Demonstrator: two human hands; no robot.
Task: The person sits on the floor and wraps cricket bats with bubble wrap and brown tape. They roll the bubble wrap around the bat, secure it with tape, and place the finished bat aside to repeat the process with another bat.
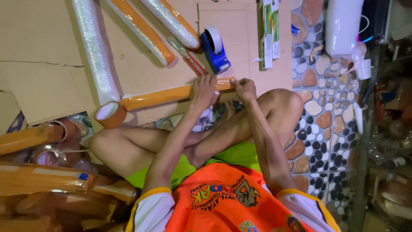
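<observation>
Left hand (205, 90): clamped round the orange tube (171, 95), near its end.
Right hand (244, 89): pinching that same end — fingers closed on it.
Tube: lies across the cardboard sheet (43, 43) on the floor, by its near edge, brown tape roll (110, 114) at its far end.
Nearby: blue tape dispenser (214, 49), red cutter (189, 58).
Doing it well: probably hold the tube steady — press the wrap flat.
</observation>
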